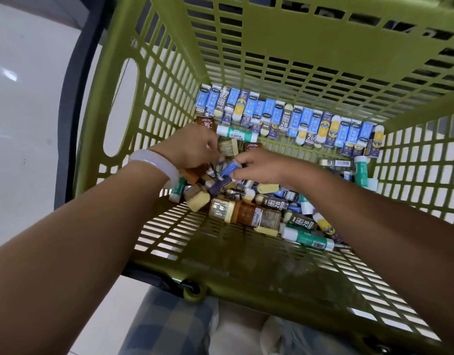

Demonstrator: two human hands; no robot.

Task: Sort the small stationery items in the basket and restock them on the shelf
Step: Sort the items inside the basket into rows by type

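Both hands are inside the green basket (310, 60). The right hand (265, 166) pinches a blue eraser (230, 168). The left hand (195, 146) has its fingers curled over the loose heap (259, 206); whether it grips anything cannot be told. A sorted row of erasers (285, 119) lines the far wall.

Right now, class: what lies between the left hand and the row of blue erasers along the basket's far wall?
In the head view, a green-and-white glue stick lies between the left hand and the eraser row.

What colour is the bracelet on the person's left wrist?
The bracelet is a pale, milky white with a lilac tint; the head view shows it.
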